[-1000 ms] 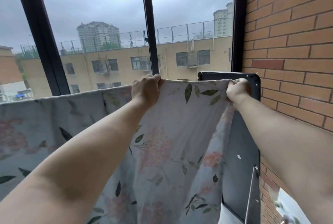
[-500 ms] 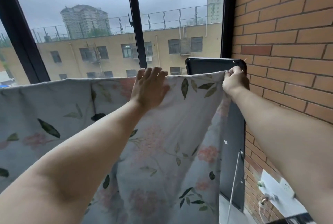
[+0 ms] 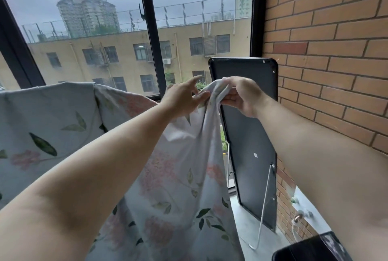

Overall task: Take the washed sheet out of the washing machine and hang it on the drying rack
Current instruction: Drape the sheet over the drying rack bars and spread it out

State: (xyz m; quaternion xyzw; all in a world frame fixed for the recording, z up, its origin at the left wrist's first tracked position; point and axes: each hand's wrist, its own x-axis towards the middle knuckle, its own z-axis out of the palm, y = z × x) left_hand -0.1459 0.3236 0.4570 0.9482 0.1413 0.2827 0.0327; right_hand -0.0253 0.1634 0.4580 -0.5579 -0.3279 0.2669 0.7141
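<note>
Drying rack hidden under sheet [image 3: 178, 187], sheet cut by left and bottom edges, right hand [image 3: 243, 97] fingertips buried in bunched cloth, left hand [image 3: 182, 98] hold unclear, forearms cropped below, sill items [image 3: 302, 214] blurred, black object [image 3: 304, 250] cropped at corner

Glazed-in balcony of a flat, well above the street. Closed off in front by tall panes in a black window frame [image 3: 151, 40], on the right by a bare brick wall [image 3: 325, 30]. Beyond the glass, a yellow block [image 3: 117, 57] with roof railings and a grey tower [image 3: 86, 15] under an overcast sky. Household signs inside: floral sheet [image 3: 52, 124] draped along the window, dark panel [image 3: 249, 135] leaning by the wall, small tap [image 3: 298, 217] low on the brick.
</note>
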